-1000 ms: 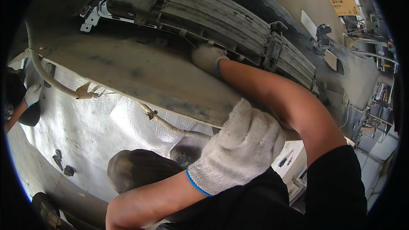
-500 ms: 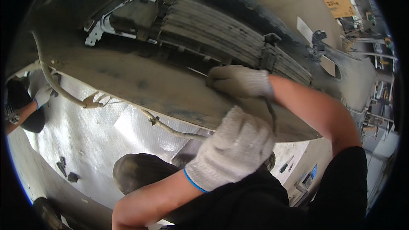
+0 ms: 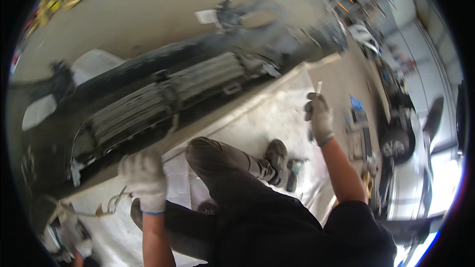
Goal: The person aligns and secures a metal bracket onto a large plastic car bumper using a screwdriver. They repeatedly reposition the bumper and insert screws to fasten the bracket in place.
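Note:
A large dusty dark car bumper (image 3: pixel 198 121) with slatted grille shutters (image 3: pixel 131 111) lies across the view. My left hand (image 3: pixel 144 178), in a whitish knit glove, is over the bumper's near edge. Motion blur smears its fingers, and I cannot tell whether they grip that edge. Out to the right, away from the bumper, my gloved right hand (image 3: pixel 321 116) is closed on a thin, flat, pale strip (image 3: pixel 319 88) that sticks up from the fingers. Its exact kind does not show.
Bubble wrap (image 3: pixel 177 180) and a pale sheet lie below the bumper. My knee (image 3: pixel 203 153) and shoe (image 3: pixel 276 158) are near its edge. At lower left is another person's gloved hand (image 3: pixel 84 247). Tools (image 3: pixel 363 128) lie on the floor at right, near a car wheel (image 3: pixel 396 143).
The view has swung to the right. My right hand has left the bumper and now holds the pale strip far to the right. My left hand has come to the bumper's near edge.

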A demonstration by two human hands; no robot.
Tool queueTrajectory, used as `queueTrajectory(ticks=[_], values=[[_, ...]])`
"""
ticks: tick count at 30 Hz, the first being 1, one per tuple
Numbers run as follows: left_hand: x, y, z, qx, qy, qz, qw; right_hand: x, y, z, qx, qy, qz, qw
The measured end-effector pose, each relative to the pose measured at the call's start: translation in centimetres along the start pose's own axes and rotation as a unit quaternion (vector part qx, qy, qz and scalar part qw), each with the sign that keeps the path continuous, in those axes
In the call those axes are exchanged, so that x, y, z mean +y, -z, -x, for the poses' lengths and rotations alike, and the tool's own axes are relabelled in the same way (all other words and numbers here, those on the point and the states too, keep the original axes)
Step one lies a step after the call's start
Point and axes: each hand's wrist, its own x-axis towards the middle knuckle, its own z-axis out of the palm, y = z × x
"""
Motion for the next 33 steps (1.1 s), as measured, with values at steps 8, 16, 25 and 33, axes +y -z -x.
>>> queueTrajectory(ticks=[8,16,25,33], values=[[-1.7,-0.9,0.2,-0.042,-0.003,-0.034,0.999,22.3,15.4,13.3,0.155,-0.243,0.387,0.876],[-0.2,0.8,-1.6,-0.055,-0.023,-0.072,0.996,31.7,17.7,22.5,-0.037,-0.350,0.478,0.805],[3.8,4.6,-7.7,-0.125,-0.035,-0.022,0.991,32.3,17.5,18.0,-0.008,-0.381,0.373,0.846],[14.0,-1.3,-17.9,-0.286,-0.192,0.031,0.938,39.7,28.6,2.2,0.119,-0.394,0.403,0.817]])
